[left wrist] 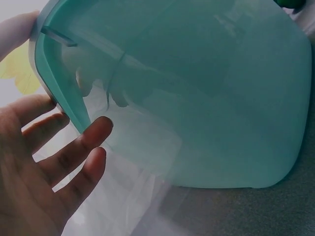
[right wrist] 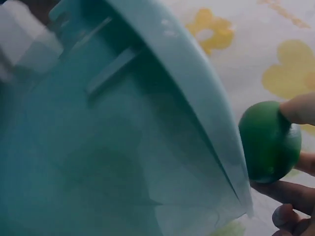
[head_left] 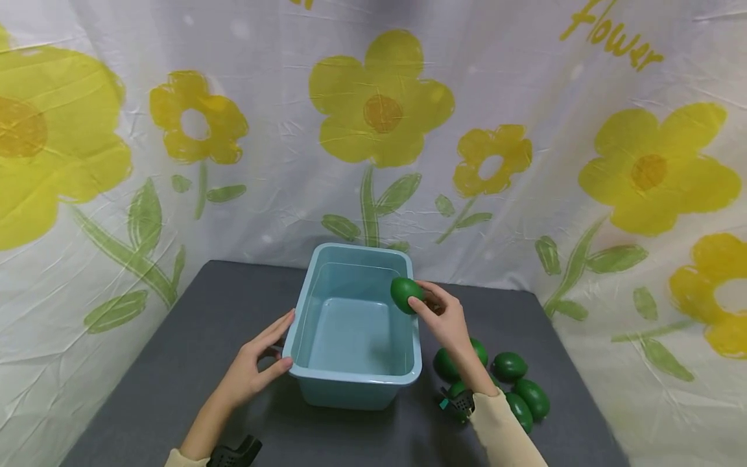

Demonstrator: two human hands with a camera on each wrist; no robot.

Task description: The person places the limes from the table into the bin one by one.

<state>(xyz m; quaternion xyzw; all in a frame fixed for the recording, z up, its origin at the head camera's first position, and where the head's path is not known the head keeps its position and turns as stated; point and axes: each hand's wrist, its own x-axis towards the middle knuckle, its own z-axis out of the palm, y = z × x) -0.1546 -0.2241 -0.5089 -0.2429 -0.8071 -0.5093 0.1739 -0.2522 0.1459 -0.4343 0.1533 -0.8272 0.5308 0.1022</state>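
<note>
Lime (head_left: 405, 295) sits pinched in the right hand's (head_left: 446, 319) fingers (right wrist: 300, 108) over the tub's (head_left: 303, 370) right rim. Left hand (head_left: 257, 363), fingers (left wrist: 81, 142) relaxed and straight, rests against the tub's left wall. More limes (head_left: 528, 395) lie on the bench (head_left: 175, 363) behind the right wrist. The backdrop (head_left: 525, 97) reads "flower" (head_left: 613, 39).
</note>
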